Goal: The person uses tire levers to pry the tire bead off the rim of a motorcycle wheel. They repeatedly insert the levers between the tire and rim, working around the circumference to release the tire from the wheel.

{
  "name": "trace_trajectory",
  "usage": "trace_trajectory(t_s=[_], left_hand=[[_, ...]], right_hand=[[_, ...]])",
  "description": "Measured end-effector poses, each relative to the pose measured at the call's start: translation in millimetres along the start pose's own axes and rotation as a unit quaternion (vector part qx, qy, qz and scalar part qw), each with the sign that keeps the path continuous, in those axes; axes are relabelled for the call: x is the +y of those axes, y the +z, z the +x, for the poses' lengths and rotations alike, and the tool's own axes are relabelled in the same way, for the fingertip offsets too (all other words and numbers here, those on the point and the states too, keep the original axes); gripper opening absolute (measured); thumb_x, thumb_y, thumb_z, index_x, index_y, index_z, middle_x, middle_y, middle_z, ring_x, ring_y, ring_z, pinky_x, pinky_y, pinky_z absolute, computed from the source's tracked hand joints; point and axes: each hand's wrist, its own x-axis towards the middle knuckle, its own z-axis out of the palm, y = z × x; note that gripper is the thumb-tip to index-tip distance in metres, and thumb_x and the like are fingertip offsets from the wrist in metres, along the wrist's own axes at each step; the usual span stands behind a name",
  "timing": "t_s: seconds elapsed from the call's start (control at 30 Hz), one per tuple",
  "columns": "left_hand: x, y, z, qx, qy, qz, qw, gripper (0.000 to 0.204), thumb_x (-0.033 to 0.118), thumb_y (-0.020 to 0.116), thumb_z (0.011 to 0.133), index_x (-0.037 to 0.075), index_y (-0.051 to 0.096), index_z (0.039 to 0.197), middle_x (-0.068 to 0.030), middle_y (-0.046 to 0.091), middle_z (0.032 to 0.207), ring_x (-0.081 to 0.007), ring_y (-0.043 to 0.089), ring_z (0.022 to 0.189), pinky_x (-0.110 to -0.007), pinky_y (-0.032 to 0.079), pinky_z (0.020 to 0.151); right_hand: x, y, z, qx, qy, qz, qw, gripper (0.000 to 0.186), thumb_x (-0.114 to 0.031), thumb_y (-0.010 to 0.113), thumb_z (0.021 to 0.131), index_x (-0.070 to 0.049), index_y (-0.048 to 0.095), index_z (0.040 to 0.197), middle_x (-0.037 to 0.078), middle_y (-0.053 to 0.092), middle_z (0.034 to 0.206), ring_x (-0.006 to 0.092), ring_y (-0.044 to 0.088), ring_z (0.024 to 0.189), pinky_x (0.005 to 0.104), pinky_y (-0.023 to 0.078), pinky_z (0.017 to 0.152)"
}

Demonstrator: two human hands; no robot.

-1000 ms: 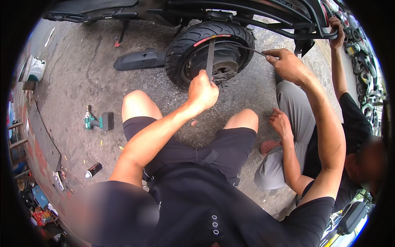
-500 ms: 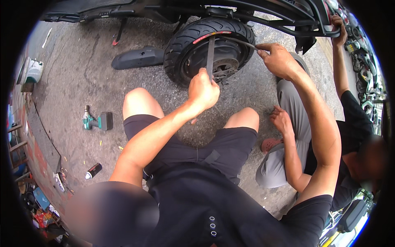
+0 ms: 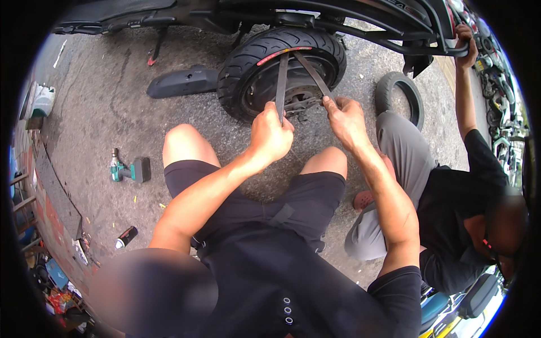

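Note:
My left hand (image 3: 271, 132) is closed on a flat steel tire lever (image 3: 280, 84), which stands against the rim at the top of the black tire (image 3: 236, 79). A second steel lever (image 3: 313, 75) meets the tire near the same spot, under a red label, and my right hand (image 3: 345, 121) grips its lower end. The two levers form a V, with their tips close together. The wheel sits beneath the scooter's dark frame (image 3: 383, 39). Its hub and brake disc (image 3: 301, 94) show between and behind the levers, partly hidden by them.
A co-worker (image 3: 451, 197) crouches at right, hand on the rear rack. A spare tire (image 3: 389, 90) lies behind them. A black fender (image 3: 180, 81), cordless impact wrench (image 3: 128, 169) and spray can (image 3: 127, 236) lie on the ground. Buckets (image 3: 40, 101) and clutter line the left; parked vehicles the right.
My right hand has moved down and left with its lever, which now slants steeply instead of lying toward the right. My left hand has shifted slightly down and left.

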Motion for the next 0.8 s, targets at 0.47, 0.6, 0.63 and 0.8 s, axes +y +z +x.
trace_trajectory(t_s=[0.47, 0.6, 0.63, 0.8], left_hand=[[20, 27, -8, 0.051, -0.01, -0.047, 0.998, 0.018, -0.005, 0.057, 0.086, -0.006, 0.056, 0.105, -0.0175, 0.07, 0.078, -0.0324, 0.071, 0.07, -0.042, 0.054, 0.066], [15, 37, -10, 0.076, 0.025, -0.049, 0.996, 0.019, -0.002, 0.06, 0.087, -0.005, 0.054, 0.104, -0.0264, 0.067, 0.077, -0.0474, 0.069, 0.075, -0.053, 0.052, 0.065], [15, 36, -10, 0.072, 0.021, -0.051, 0.996, 0.018, -0.002, 0.06, 0.087, -0.005, 0.054, 0.104, -0.0261, 0.067, 0.077, -0.0471, 0.069, 0.075, -0.053, 0.052, 0.065], [11, 40, -14, 0.083, 0.01, -0.033, 0.996, 0.015, -0.001, 0.062, 0.089, -0.003, 0.058, 0.104, -0.015, 0.063, 0.077, -0.0236, 0.065, 0.065, -0.039, 0.05, 0.062]], right_hand=[[20, 68, -27, 0.125, -0.042, 0.075, 0.988, 0.026, -0.021, 0.064, 0.1, 0.003, 0.07, 0.108, 0.025, 0.071, 0.08, 0.0404, 0.073, 0.075, 0.0462, 0.055, 0.067], [26, 65, -25, 0.129, -0.048, 0.094, 0.986, 0.024, -0.019, 0.064, 0.101, 0.002, 0.069, 0.11, 0.022, 0.072, 0.079, 0.0365, 0.073, 0.072, 0.0439, 0.054, 0.064], [28, 67, -25, 0.135, -0.056, 0.092, 0.985, 0.024, -0.019, 0.064, 0.101, 0.002, 0.069, 0.11, 0.022, 0.072, 0.079, 0.0363, 0.073, 0.072, 0.0439, 0.054, 0.064], [37, 82, -31, 0.149, -0.064, 0.127, 0.979, 0.027, -0.02, 0.064, 0.101, 0.003, 0.069, 0.114, 0.023, 0.072, 0.08, 0.0359, 0.075, 0.074, 0.0429, 0.055, 0.065]])
